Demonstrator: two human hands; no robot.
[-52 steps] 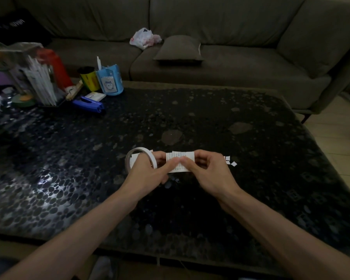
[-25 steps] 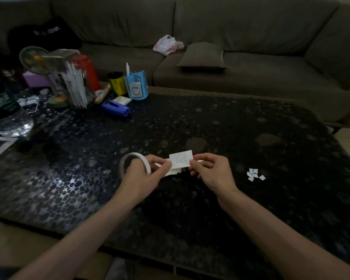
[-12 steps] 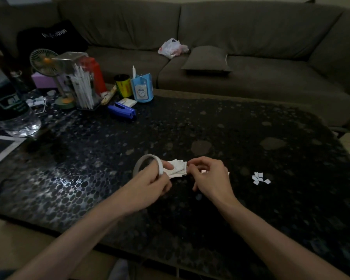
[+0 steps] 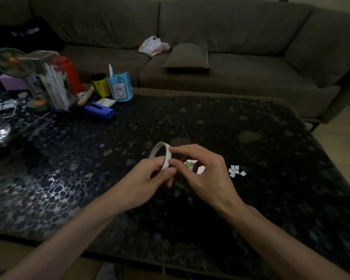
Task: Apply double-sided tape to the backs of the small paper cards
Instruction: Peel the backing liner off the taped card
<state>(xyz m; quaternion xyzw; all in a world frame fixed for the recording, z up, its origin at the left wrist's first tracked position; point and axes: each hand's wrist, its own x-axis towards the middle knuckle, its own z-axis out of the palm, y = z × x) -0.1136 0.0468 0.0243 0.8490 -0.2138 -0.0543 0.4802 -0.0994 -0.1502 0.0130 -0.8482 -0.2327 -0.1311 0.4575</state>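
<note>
Left hand: the left hand (image 4: pixel 148 178) is raised just above the table, its fingers curled round the lower part of the tape roll (image 4: pixel 167 158) and gripping it.
Right hand: the right hand (image 4: pixel 206 174) meets it from the other side, forefinger and thumb pinching the white band of the roll at its right edge; the other fingers are loosely bent over the table.
Tape roll: a thin white ring, held upright between the two hands, its open centre facing the camera at an angle.
Paper cards: the cards (image 4: pixel 190 165) show only through the gap in the right hand's fingers, one printed in colour, the rest white; from here I cannot tell whether they lie on the table or are held.
Scraps: a small cluster of white paper scraps (image 4: pixel 236 171) lies on the table just right of the right hand.
Table: a dark, glossy table (image 4: pixel 230 118) with a pebble pattern.
Far left corner: a blue stapler (image 4: pixel 99 112), a blue pen holder (image 4: pixel 120 87), a yellow-and-black can (image 4: pixel 100 85), a red container (image 4: pixel 69 73) and a small desk fan (image 4: pixel 10 62) stand crowded together.
Background: a grey-brown sofa (image 4: pixel 240 37) runs behind the table, with a cushion (image 4: pixel 187 56) and a crumpled plastic bag (image 4: pixel 153 45) on the seat.
</note>
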